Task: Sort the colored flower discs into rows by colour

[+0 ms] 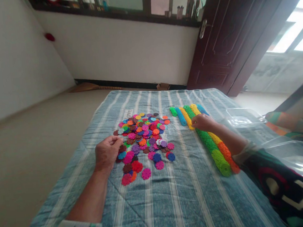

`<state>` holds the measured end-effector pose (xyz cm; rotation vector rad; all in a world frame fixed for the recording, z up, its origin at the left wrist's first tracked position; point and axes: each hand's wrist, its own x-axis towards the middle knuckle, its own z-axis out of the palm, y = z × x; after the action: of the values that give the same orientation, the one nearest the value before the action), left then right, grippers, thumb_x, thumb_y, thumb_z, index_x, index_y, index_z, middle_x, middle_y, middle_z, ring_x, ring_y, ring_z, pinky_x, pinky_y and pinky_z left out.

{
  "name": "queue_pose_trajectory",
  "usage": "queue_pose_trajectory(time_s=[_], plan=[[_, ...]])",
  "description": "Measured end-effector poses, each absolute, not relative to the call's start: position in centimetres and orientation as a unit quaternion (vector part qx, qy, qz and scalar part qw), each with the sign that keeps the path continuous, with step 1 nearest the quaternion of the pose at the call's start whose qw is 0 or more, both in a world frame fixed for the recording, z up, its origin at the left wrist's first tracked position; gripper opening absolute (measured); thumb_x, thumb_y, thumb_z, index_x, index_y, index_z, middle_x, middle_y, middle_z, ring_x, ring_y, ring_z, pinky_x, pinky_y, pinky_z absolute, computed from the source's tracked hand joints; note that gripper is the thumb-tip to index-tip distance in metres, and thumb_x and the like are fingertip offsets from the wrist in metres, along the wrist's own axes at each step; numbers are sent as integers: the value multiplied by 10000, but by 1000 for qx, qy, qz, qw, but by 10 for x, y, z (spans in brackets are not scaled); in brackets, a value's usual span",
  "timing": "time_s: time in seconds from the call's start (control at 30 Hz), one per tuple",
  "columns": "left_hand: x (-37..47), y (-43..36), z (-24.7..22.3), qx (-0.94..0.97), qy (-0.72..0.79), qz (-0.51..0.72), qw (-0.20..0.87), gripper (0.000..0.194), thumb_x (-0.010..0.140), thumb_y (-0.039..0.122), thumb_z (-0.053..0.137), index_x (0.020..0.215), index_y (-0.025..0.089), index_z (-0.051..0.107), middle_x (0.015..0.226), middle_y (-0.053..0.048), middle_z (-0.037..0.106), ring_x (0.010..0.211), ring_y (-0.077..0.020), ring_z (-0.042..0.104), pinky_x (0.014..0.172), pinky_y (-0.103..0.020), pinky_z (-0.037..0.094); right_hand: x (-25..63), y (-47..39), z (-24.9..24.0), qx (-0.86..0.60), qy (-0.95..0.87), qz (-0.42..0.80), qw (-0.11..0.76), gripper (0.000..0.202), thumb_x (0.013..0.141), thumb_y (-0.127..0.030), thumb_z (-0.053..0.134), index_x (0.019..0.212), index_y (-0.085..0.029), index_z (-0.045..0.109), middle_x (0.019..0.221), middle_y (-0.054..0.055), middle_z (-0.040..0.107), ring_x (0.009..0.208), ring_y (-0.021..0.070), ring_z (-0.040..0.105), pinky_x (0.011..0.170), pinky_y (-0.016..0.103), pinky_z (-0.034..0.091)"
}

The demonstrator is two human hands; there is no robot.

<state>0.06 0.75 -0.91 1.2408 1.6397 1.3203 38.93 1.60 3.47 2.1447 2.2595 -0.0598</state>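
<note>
Colourful notched plastic discs (142,132) lie in a loose pile on a striped cloth (161,212). My left hand (108,151) is at the left edge of the pile. Its thumb and fingers are pinched together, and whatever is between them is hidden. To the right, more discs are lined up in long rows by colour. My right hand (203,122) reaches over these rows, its fingers closed at the near end of a yellow row of discs (186,118). Beneath the right forearm runs a long row of green discs (207,142), beside yellow and orange ones.
Two clear plastic containers (244,116) stand at the right side of the cloth, partly behind my right sleeve. A small printed label (128,113) lies behind the pile. Beyond the far edge are a wall, a broom (87,86) on the floor and a dark red door (221,32).
</note>
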Motion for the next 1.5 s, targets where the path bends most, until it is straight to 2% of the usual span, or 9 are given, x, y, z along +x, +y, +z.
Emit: queue_pose_trajectory(time_s=[0.2, 0.33, 0.53, 0.7, 1.23, 1.5], plan=[[0, 7, -9, 482, 635, 499, 339, 178, 618, 285, 635, 738, 157, 610, 531, 33, 634, 475, -143, 599, 439, -206, 440, 392, 15, 34, 692, 722, -4, 16, 227, 815, -288, 513, 911, -215, 705, 910, 66, 696, 869, 213, 631, 672, 263, 399], [-1, 8, -10, 491, 634, 500, 327, 174, 619, 286, 639, 729, 153, 612, 533, 30, 632, 478, -143, 595, 441, -208, 435, 391, 11, 33, 698, 716, 6, 15, 288, 814, -328, 543, 1046, -225, 679, 944, 87, 694, 883, 242, 635, 658, 276, 404], [-2, 9, -11, 489, 635, 498, 331, 199, 603, 316, 642, 722, 160, 611, 548, 21, 639, 480, -152, 605, 437, -215, 441, 382, 7, 34, 657, 752, 8, 48, 377, 799, -314, 591, 1174, -296, 624, 964, 55, 701, 919, 244, 631, 718, 289, 421], [-2, 9, -13, 483, 633, 504, 335, 244, 571, 351, 656, 732, 173, 613, 550, 17, 636, 474, -158, 611, 424, -210, 443, 378, 9, 36, 635, 769, 15, 78, 357, 807, -264, 587, 1159, -293, 641, 1023, 72, 699, 957, 260, 623, 740, 307, 431], [-2, 10, -15, 486, 629, 506, 334, 261, 562, 374, 647, 723, 172, 613, 552, 15, 637, 477, -156, 609, 436, -212, 446, 377, 8, 35, 640, 765, 18, 73, 344, 830, -259, 550, 1160, -274, 645, 1039, 88, 699, 957, 266, 629, 731, 309, 434], [2, 3, -14, 484, 607, 524, 349, 186, 585, 329, 629, 678, 172, 594, 521, 36, 609, 440, -140, 590, 415, -208, 440, 366, 2, 29, 636, 768, 23, 72, 362, 841, -285, 533, 1188, -258, 631, 1010, 107, 706, 912, 269, 651, 713, 313, 440]])
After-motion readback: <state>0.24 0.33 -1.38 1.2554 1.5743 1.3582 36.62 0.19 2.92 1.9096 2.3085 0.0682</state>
